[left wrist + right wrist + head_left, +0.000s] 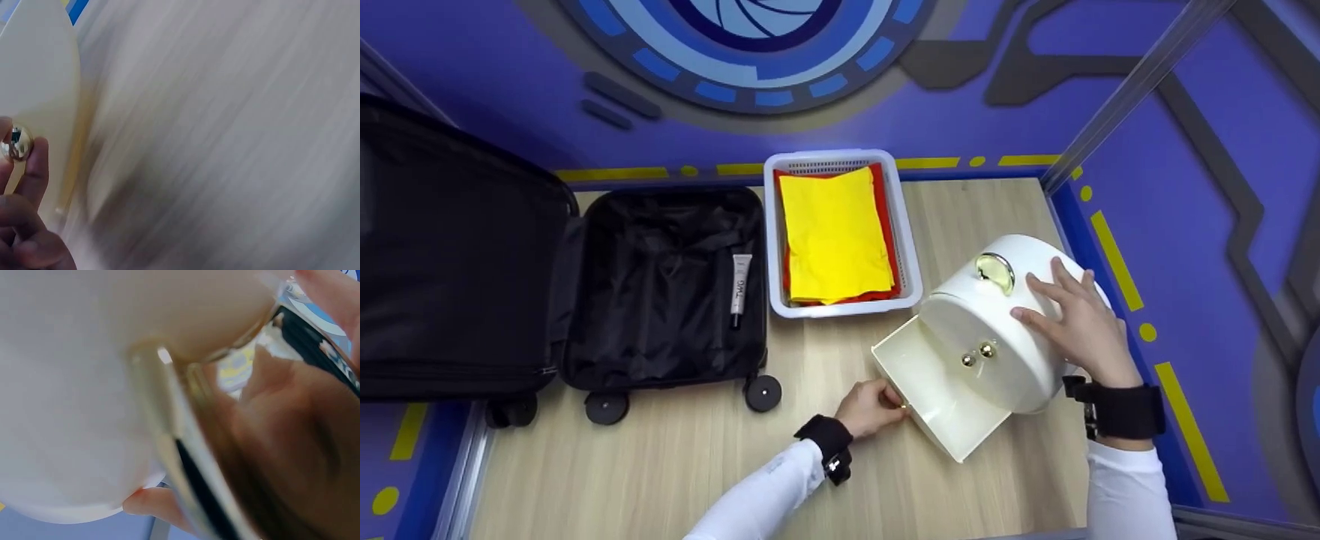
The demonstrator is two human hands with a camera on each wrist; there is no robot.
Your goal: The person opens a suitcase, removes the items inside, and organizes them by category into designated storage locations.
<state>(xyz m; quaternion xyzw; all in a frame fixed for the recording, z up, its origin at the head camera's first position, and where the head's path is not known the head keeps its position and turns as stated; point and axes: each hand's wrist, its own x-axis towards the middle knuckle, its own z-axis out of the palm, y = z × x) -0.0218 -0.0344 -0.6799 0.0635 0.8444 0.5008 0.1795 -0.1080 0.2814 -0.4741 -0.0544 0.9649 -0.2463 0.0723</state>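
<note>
A white rounded storage box [1020,322] with a gold handle [995,273] stands at the right of the table in the head view. Its lower drawer [937,397] is pulled out, and I see no items inside it. My left hand [870,409] pinches the drawer's gold knob [17,142] between thumb and fingers. On the box's top, my right hand [1076,322] rests with fingers spread. Close up in the right wrist view, a shiny gold handle [185,455] partly covers that hand. Two more gold knobs [987,349] sit on the box front.
At the left lies an open black suitcase [660,337] holding a silver-grey tube [740,289] with a black cap. Beside it, a white plastic basket [911,247] contains yellow cloth [836,232] over red cloth [887,225]. Blue-purple walls [1237,225] border the table.
</note>
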